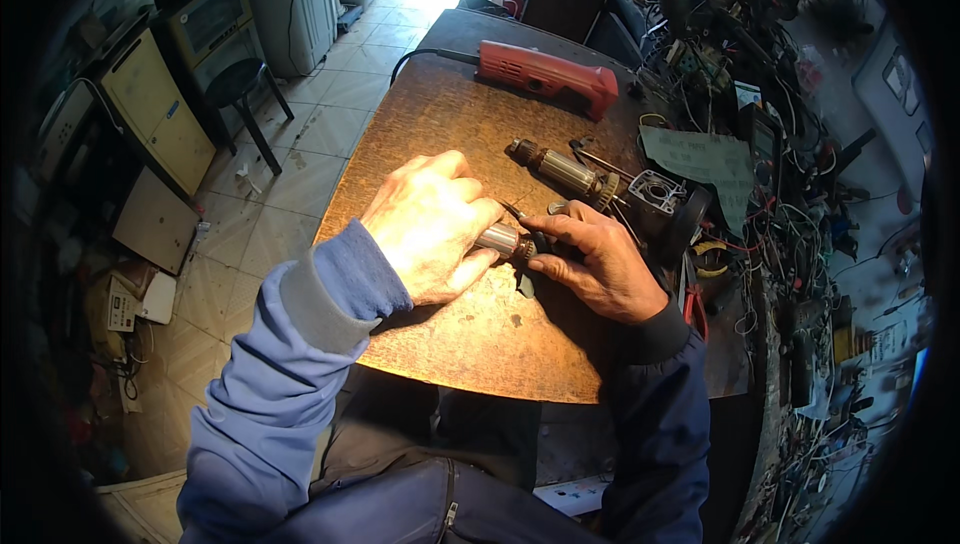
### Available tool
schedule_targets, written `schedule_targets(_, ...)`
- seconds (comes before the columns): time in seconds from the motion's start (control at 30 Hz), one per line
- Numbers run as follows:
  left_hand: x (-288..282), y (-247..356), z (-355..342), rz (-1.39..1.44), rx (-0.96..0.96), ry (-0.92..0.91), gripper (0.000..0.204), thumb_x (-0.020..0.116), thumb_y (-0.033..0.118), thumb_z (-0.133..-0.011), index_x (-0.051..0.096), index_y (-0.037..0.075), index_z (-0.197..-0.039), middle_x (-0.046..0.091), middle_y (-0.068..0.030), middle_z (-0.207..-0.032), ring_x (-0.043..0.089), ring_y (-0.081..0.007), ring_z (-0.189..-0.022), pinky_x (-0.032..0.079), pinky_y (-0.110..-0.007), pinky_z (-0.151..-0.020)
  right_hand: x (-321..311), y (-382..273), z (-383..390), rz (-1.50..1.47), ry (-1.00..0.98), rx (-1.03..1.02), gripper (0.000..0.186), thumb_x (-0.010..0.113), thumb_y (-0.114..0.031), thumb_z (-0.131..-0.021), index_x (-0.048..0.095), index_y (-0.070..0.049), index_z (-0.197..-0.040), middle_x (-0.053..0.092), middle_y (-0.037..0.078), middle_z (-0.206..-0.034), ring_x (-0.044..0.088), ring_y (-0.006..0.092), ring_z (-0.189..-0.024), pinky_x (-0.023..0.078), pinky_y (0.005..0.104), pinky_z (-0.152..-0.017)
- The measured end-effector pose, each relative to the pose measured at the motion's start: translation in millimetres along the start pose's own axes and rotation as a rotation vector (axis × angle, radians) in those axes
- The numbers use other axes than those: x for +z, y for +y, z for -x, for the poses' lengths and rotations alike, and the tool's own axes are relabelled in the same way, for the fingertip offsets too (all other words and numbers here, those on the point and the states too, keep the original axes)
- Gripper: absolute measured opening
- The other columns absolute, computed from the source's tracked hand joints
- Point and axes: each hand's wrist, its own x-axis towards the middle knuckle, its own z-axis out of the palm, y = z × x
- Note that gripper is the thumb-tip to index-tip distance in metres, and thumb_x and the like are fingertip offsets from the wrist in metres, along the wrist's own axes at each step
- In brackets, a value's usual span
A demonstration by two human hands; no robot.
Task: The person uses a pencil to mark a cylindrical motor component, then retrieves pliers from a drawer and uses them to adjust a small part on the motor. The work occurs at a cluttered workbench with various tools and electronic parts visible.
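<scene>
My left hand (432, 229) is wrapped over a motor armature (497, 237), its steel core and copper-coloured end showing between the fingers. My right hand (597, 259) pinches the armature's right end between thumb and forefinger. A thin dark pointed piece (512, 211) shows by that forefinger; I cannot tell whether it is held. Just beyond my hands lies a second armature (565, 173) with a toothed gear on it. To its right sits a metal gear housing (656, 192) with an open square face.
A red power tool body (548, 76) with a black cord lies at the table's (470, 349) far side. On the right are a greenish paper sheet (700, 161), red-handled pliers (693, 304) and a heap of cables (690, 54). A black stool (240, 82) stands left on the tiled floor.
</scene>
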Motion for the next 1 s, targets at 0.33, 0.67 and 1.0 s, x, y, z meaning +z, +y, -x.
schedule_targets(0.33, -2, 1, 0, 0.015, -0.002, -0.021, 0.03, 0.079, 0.027, -0.078, 0.073, 0.006, -0.099, 0.067, -0.0092, -0.087, 0.062, -0.0308, -0.094, 0.051, -0.043, -0.081, 4, 0, 5, 0.131, 0.042, -0.044, 0.032, 0.083, -0.012, -0.081, 0.072, 0.001, -0.109, 0.06, 0.014, -0.091, 0.063, 0.032, -0.082, 0.05, 0.0405, -0.07)
schedule_targets(0.67, -3, 0, 1, 0.01, -0.005, -0.043, 0.033, 0.078, 0.03, -0.081, 0.072, 0.005, -0.102, 0.067, -0.0096, -0.089, 0.061, -0.0303, -0.093, 0.05, -0.043, -0.082, 7, -3, 5, 0.124, 0.055, -0.067, 0.031, 0.082, -0.009, -0.082, 0.072, 0.002, -0.109, 0.059, 0.014, -0.092, 0.062, 0.0319, -0.082, 0.05, 0.0406, -0.071)
schedule_targets(1.0, -4, -1, 0, -0.023, -0.016, -0.095, 0.031, 0.076, 0.031, -0.084, 0.072, 0.005, -0.101, 0.067, -0.0093, -0.088, 0.061, -0.0303, -0.092, 0.05, -0.042, -0.081, 9, 2, 6, 0.138, 0.089, -0.132, 0.036, 0.084, -0.007, -0.078, 0.072, 0.001, -0.111, 0.059, 0.012, -0.09, 0.062, 0.0283, -0.078, 0.049, 0.0373, -0.068)
